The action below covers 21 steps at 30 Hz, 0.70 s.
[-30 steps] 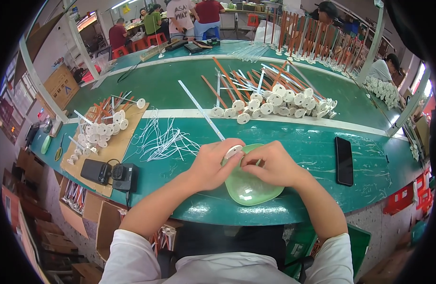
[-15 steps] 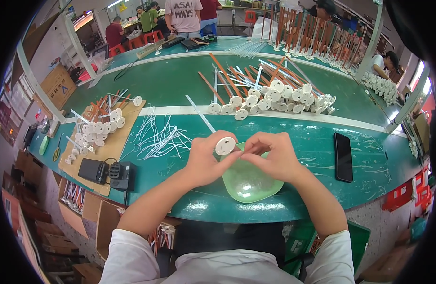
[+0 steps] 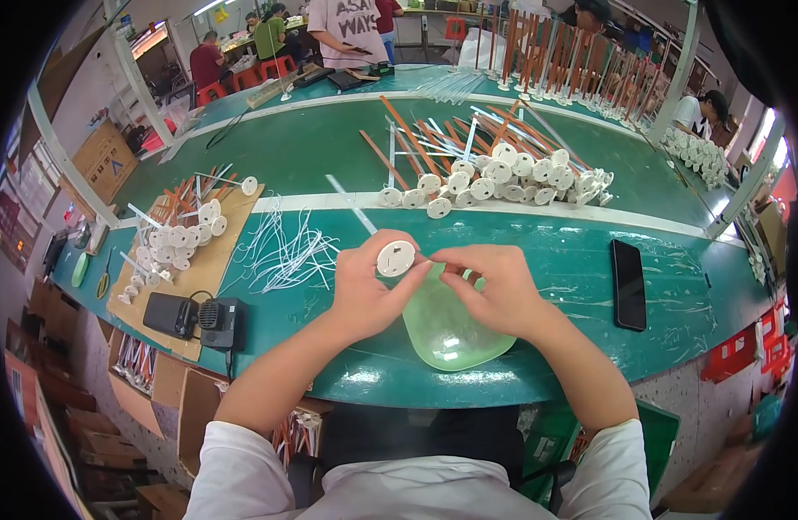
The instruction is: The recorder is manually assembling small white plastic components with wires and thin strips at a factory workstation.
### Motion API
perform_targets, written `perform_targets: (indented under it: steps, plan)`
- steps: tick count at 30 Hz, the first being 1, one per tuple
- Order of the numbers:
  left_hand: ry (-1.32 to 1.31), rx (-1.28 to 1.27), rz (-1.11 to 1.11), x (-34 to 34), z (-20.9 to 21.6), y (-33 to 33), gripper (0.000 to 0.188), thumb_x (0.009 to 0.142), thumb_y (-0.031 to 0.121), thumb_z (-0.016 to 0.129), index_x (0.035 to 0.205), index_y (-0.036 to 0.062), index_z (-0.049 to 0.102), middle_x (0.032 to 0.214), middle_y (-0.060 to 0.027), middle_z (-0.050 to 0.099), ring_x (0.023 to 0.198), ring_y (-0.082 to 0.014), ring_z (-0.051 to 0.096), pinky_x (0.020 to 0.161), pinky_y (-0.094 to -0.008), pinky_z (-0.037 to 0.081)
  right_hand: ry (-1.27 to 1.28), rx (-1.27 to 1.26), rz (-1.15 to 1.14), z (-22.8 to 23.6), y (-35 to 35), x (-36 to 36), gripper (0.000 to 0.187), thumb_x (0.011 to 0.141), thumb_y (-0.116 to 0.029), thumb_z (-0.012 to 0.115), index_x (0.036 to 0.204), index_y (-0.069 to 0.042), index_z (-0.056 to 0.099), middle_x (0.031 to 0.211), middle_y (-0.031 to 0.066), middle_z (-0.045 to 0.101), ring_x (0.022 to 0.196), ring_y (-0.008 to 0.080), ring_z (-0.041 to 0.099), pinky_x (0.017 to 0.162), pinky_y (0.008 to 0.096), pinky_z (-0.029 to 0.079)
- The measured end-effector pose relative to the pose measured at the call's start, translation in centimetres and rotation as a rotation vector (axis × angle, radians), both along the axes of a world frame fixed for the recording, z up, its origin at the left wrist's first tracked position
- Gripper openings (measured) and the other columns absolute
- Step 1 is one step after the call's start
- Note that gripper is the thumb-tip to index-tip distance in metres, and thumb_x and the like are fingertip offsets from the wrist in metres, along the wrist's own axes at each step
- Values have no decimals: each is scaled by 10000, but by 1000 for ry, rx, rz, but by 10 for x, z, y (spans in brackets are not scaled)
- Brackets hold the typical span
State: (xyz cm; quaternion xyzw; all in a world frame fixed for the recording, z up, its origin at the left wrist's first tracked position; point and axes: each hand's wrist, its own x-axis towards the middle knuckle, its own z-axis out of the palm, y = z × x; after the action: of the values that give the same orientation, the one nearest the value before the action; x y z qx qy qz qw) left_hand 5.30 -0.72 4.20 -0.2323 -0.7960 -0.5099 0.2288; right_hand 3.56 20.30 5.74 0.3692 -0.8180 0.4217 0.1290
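My left hand [image 3: 362,293] is closed round a white round disc [image 3: 395,259] with small holes in its face. The pale flat stick [image 3: 350,204] behind the disc slants up and away from that hand. Close by on the right, my right hand [image 3: 501,290] has its thumb and index finger bent together near the left thumb tip. Whatever they pinch, if anything, is too small to make out. Below both hands, a translucent green dish [image 3: 451,334] rests on the green table [image 3: 555,360].
Thin white cords [image 3: 286,251] lie left of my hands. Discs on sticks are heaped on cardboard [image 3: 234,227] at left and in a larger pile [image 3: 503,169] ahead. A black phone [image 3: 628,286] lies right; a black device [image 3: 224,322] stands left. Other people work beyond.
My left hand has shifted slightly left with the disc and stick, and the disc faces me more squarely. The right fingers have drawn a little apart from the left ones.
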Motion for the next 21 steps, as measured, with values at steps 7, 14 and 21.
perform_targets:
  steps: [7,14,21]
  plan:
    - [60,-3,-6,1,2,0,228,816,41,774,998,34,637,890,-89,756,805,-155,735,729,-280,562,-226,-175,-76,4,-2,2,110,890,-24,696,994,-15,728,946,101,746,850,148,715,675,284,569]
    - [79,-31,-73,7,6,0,230,804,-19,772,982,25,633,896,-99,752,845,-149,731,757,-279,561,-532,-385,67,0,-4,2,61,862,5,739,921,6,755,1041,90,727,922,134,680,736,279,575]
    - [-81,117,-79,6,8,-4,252,812,-18,779,992,42,613,880,-65,710,848,-144,710,754,-272,554,-124,-281,-72,0,-9,8,130,788,-4,788,912,8,750,878,111,739,774,179,708,652,281,565]
